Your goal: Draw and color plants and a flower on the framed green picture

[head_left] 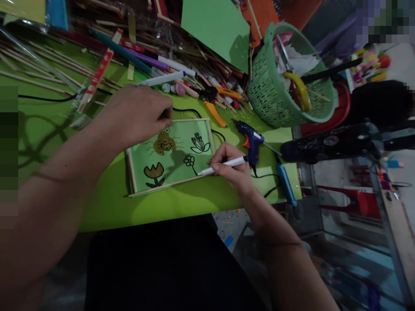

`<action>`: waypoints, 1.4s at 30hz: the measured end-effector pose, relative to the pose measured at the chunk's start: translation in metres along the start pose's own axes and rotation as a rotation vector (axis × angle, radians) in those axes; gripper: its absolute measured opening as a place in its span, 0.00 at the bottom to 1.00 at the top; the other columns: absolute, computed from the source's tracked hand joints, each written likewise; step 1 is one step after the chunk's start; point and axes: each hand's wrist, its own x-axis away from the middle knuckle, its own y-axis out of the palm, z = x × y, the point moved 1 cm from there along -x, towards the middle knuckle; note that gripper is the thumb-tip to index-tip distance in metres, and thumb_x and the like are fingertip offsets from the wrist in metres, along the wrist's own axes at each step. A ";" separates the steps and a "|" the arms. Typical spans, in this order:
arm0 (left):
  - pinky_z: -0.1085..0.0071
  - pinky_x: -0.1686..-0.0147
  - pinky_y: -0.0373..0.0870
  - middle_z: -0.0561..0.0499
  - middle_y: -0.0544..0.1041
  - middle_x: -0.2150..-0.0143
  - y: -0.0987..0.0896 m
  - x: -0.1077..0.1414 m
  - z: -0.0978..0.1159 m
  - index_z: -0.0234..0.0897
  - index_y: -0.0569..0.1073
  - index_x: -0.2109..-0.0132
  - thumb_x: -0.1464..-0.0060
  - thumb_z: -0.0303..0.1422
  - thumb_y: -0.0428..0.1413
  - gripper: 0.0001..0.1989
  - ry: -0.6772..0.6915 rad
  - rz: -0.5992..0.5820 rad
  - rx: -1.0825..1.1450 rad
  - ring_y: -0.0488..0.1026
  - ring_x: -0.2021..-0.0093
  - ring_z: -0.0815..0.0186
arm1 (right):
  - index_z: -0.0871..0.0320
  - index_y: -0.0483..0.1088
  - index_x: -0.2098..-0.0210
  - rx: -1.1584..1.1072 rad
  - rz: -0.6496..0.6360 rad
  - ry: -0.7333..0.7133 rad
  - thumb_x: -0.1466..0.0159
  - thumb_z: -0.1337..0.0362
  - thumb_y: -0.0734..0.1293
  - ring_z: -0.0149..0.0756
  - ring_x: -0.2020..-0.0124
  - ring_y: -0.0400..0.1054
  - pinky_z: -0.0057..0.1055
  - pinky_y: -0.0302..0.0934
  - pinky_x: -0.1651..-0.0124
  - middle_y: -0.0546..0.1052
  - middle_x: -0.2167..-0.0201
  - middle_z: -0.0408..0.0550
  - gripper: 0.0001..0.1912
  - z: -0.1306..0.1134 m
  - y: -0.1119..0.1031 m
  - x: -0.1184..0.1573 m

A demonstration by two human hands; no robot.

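- The right hand [235, 170] holds a white marker [231, 163] pinched between thumb and fingers, its tip at the lower end of a small flower's stem.
- The left hand [142, 112] is bent over the upper edge of the framed drawing [177, 166], fingers curled in and fingertips at that edge; whether they grip it or only rest there, I cannot tell.
- The framed drawing lies on the green table [110, 209] between the two hands, near the table's front edge.
- Thin wooden strips [171, 184] border its green sheet, which bears a brown bug, a tulip, a leafy plant and the small flower.
- A blue glue gun [251, 140] lies beyond the right hand, near a green basket [266, 82] with various items inside.
- Orange-handled pliers [214, 113] lie just beyond the frame's upper edge.
- Loose wooden sticks [42, 56] and a green paper sheet [210, 28] lie toward the back.
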 end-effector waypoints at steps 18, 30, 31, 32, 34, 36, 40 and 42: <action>0.60 0.50 0.73 0.45 0.83 0.54 0.000 0.000 -0.001 0.38 0.82 0.51 0.33 0.36 0.54 0.14 0.028 -0.008 -0.125 0.78 0.54 0.54 | 0.53 0.71 0.67 0.004 0.036 -0.054 0.33 0.50 0.76 0.30 0.74 0.61 0.30 0.54 0.71 0.72 0.73 0.39 0.16 0.002 0.004 -0.002; 0.58 0.49 0.72 0.44 0.83 0.52 0.000 0.001 -0.002 0.37 0.82 0.52 0.34 0.35 0.55 0.13 0.038 -0.004 -0.114 0.79 0.51 0.51 | 0.53 0.70 0.67 0.040 0.031 -0.070 0.34 0.58 0.75 0.29 0.73 0.59 0.31 0.55 0.70 0.71 0.72 0.38 0.11 -0.004 0.006 -0.004; 0.58 0.49 0.72 0.43 0.83 0.52 0.000 0.001 -0.001 0.36 0.82 0.52 0.34 0.35 0.55 0.13 0.037 -0.005 -0.111 0.79 0.51 0.51 | 0.53 0.70 0.68 0.040 0.027 -0.079 0.34 0.59 0.75 0.29 0.73 0.60 0.31 0.55 0.70 0.71 0.72 0.39 0.11 -0.003 0.005 -0.004; 0.58 0.49 0.72 0.43 0.83 0.52 -0.001 0.001 -0.001 0.36 0.82 0.51 0.33 0.35 0.54 0.13 0.036 -0.007 -0.107 0.79 0.51 0.51 | 0.53 0.71 0.68 0.040 0.023 -0.086 0.34 0.60 0.74 0.29 0.73 0.60 0.31 0.55 0.70 0.71 0.72 0.39 0.10 -0.003 0.005 -0.003; 0.57 0.48 0.72 0.43 0.83 0.52 -0.001 0.002 0.000 0.36 0.82 0.51 0.33 0.35 0.55 0.13 0.021 -0.013 -0.107 0.79 0.50 0.50 | 0.53 0.71 0.68 0.035 0.023 -0.088 0.34 0.59 0.74 0.29 0.73 0.61 0.30 0.55 0.70 0.72 0.72 0.39 0.11 -0.002 0.005 -0.003; 0.57 0.47 0.72 0.44 0.83 0.53 0.000 0.001 0.000 0.36 0.82 0.50 0.32 0.36 0.55 0.13 0.012 -0.018 -0.114 0.79 0.50 0.50 | 0.54 0.70 0.68 0.027 0.028 -0.074 0.34 0.58 0.75 0.29 0.73 0.61 0.30 0.54 0.70 0.72 0.73 0.39 0.12 -0.001 0.004 -0.003; 0.57 0.46 0.72 0.44 0.83 0.51 0.001 0.001 0.000 0.35 0.82 0.50 0.32 0.36 0.56 0.13 0.017 -0.002 -0.117 0.79 0.48 0.50 | 0.53 0.70 0.68 0.014 0.031 -0.067 0.34 0.54 0.76 0.29 0.74 0.60 0.30 0.54 0.71 0.71 0.74 0.38 0.15 -0.002 0.005 -0.003; 0.57 0.46 0.72 0.44 0.83 0.51 0.002 0.000 0.000 0.36 0.82 0.50 0.32 0.36 0.56 0.13 0.007 -0.005 -0.113 0.79 0.48 0.51 | 0.53 0.71 0.68 0.018 0.025 -0.081 0.34 0.54 0.76 0.29 0.74 0.60 0.30 0.54 0.70 0.71 0.73 0.38 0.15 -0.002 0.005 -0.003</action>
